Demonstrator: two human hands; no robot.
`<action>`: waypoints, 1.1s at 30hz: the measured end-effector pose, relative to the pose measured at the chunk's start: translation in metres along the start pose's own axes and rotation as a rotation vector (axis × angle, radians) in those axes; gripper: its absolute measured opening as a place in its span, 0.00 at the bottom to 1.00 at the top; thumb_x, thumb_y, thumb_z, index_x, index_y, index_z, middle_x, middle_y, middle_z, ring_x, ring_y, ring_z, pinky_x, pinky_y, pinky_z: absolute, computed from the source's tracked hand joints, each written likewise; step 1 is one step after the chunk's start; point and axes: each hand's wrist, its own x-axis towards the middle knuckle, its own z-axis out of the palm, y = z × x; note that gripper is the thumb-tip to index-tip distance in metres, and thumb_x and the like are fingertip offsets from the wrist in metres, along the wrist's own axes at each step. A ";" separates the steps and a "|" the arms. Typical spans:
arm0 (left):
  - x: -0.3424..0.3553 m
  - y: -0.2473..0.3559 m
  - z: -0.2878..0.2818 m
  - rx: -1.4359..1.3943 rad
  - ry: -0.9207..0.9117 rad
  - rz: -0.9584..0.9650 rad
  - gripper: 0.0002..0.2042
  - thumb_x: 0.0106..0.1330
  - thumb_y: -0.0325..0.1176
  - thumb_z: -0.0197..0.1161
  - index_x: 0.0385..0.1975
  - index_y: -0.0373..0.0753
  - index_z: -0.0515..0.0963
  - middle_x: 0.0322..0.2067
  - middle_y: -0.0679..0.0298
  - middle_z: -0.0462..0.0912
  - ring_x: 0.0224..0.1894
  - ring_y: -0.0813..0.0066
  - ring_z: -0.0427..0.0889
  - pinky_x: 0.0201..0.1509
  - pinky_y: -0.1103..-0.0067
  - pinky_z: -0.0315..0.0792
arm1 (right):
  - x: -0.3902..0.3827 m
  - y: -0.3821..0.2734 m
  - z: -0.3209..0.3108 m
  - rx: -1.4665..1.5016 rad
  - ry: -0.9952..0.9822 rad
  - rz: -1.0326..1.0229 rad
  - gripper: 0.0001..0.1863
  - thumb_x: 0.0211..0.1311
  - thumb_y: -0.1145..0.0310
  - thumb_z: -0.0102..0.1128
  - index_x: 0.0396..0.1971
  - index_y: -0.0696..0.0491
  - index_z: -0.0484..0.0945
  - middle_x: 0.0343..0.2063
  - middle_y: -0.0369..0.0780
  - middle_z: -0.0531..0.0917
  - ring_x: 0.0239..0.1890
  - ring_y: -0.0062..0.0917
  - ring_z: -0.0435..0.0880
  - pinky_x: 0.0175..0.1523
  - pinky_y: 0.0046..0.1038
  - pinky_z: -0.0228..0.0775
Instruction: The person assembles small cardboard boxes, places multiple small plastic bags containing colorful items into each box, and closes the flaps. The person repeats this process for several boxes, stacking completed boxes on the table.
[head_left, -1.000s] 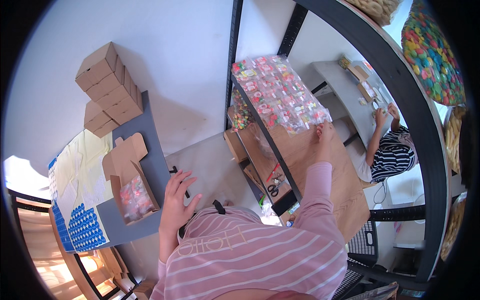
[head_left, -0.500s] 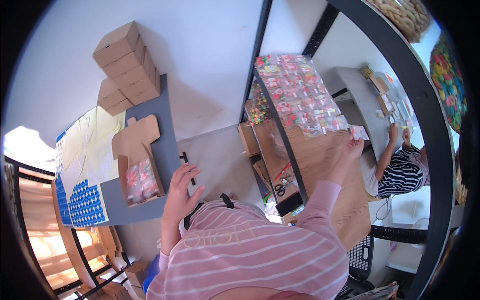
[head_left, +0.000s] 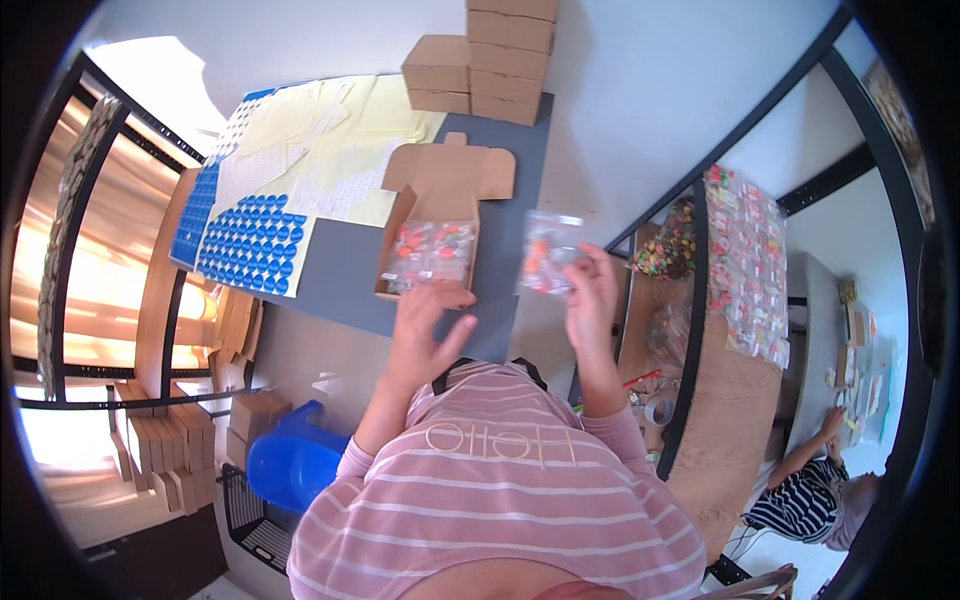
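Note:
My right hand (head_left: pixel 592 295) pinches a clear plastic packet (head_left: pixel 543 255) of red, orange and pale sweets, slightly blurred, held up just right of the grey table. To its left, an open cardboard box (head_left: pixel 450 172) has its lid folded back. Similar clear packets (head_left: pixel 432 250) of colourful sweets lie inside the box. My left hand (head_left: pixel 428 325) is open at the box's near edge, fingers stretched over it and thumb apart. Whether those fingertips touch the box or the packets, I cannot tell.
Blue round stickers (head_left: pixel 250 245) on sheets and pale backing paper cover the grey table's (head_left: pixel 345 275) left part. Closed cardboard boxes (head_left: pixel 508 65) are stacked behind. At right, a wooden shelf (head_left: pixel 715 430) bears rows of packets. A blue chair (head_left: pixel 295 465) stands lower left; a co-worker (head_left: pixel 805 500) sits far right.
My view has turned left toward the grey table. My right hand has brought the packet from the wooden shelf to beside the table. My left hand has moved to the box's near edge.

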 end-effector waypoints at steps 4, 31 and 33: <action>-0.005 -0.012 -0.027 0.119 0.086 -0.232 0.11 0.59 0.27 0.61 0.42 0.38 0.76 0.39 0.63 0.80 0.42 0.67 0.75 0.47 0.72 0.62 | -0.006 0.016 0.067 -0.048 -0.195 0.055 0.16 0.59 0.79 0.55 0.47 0.55 0.70 0.31 0.32 0.72 0.29 0.10 0.71 0.31 0.14 0.63; 0.030 -0.047 -0.038 0.275 -0.307 -0.305 0.18 0.56 0.33 0.63 0.47 0.39 0.74 0.34 0.63 0.79 0.43 0.66 0.73 0.44 0.69 0.56 | -0.001 0.016 0.094 -1.306 -0.361 -0.501 0.15 0.45 0.68 0.67 0.37 0.47 0.82 0.32 0.35 0.70 0.38 0.31 0.67 0.44 0.33 0.59; 0.031 -0.043 -0.037 0.292 -0.291 -0.244 0.19 0.56 0.33 0.63 0.48 0.38 0.73 0.40 0.60 0.78 0.47 0.65 0.72 0.48 0.68 0.56 | -0.002 0.015 0.093 -1.283 -0.365 -0.486 0.15 0.45 0.69 0.67 0.38 0.48 0.82 0.31 0.37 0.70 0.38 0.32 0.68 0.45 0.32 0.61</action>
